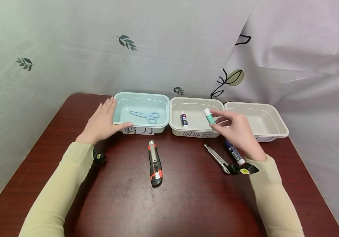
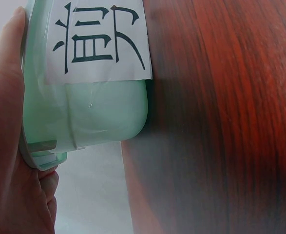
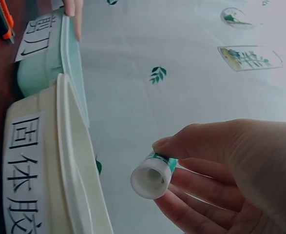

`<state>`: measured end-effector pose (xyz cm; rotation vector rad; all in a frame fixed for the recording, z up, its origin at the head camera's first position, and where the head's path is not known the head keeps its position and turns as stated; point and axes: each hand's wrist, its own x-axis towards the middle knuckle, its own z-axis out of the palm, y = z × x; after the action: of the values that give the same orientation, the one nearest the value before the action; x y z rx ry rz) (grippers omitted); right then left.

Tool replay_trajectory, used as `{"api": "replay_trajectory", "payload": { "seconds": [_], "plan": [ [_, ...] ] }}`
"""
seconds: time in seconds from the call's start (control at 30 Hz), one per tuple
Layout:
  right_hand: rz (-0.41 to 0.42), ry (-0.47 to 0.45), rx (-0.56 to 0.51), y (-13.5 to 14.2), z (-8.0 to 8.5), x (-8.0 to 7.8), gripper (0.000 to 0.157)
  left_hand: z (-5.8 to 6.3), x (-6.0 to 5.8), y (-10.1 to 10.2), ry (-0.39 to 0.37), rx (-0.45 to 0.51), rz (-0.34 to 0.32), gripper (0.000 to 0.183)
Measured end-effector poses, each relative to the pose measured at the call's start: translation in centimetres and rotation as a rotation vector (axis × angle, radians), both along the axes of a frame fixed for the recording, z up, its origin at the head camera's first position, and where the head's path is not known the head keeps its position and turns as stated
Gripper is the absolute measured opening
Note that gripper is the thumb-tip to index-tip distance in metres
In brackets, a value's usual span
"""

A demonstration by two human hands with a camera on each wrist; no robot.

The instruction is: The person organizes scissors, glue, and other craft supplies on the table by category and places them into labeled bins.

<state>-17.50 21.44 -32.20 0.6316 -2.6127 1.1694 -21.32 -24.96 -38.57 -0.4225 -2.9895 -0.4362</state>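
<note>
My right hand pinches a green glue stick with a white cap between thumb and fingertips. It is held over the middle beige bin. The right wrist view shows the hollow white end of the glue stick facing the camera. My left hand rests on the left corner of the light blue bin, fingers straight along the side and thumb along the front rim. Inside that bin lie blue scissors. A purple-and-white glue stick lies in the middle bin.
A third beige bin stands at the right. On the dark red table lie a black-and-red utility knife, a silver utility knife and a dark blue glue stick. Patterned cloth hangs behind the bins.
</note>
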Motion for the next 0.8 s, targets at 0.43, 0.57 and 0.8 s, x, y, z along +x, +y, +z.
{"api": "replay_trajectory", "payload": {
  "seconds": [0.43,0.57,0.8],
  "plan": [
    [-0.110,-0.070,-0.063,-0.9,1.2,-3.2,0.042,0.0,0.0,0.0,0.000,-0.003,0.002,0.122],
    [-0.139,-0.095,-0.084,-1.2,1.3,-4.3,0.042,0.0,0.0,0.0,0.003,-0.004,0.003,0.122],
    [-0.157,-0.144,-0.113,-1.6,0.8,-5.7,0.043,0.0,0.0,0.0,0.007,-0.007,0.001,0.122]
  ]
}}
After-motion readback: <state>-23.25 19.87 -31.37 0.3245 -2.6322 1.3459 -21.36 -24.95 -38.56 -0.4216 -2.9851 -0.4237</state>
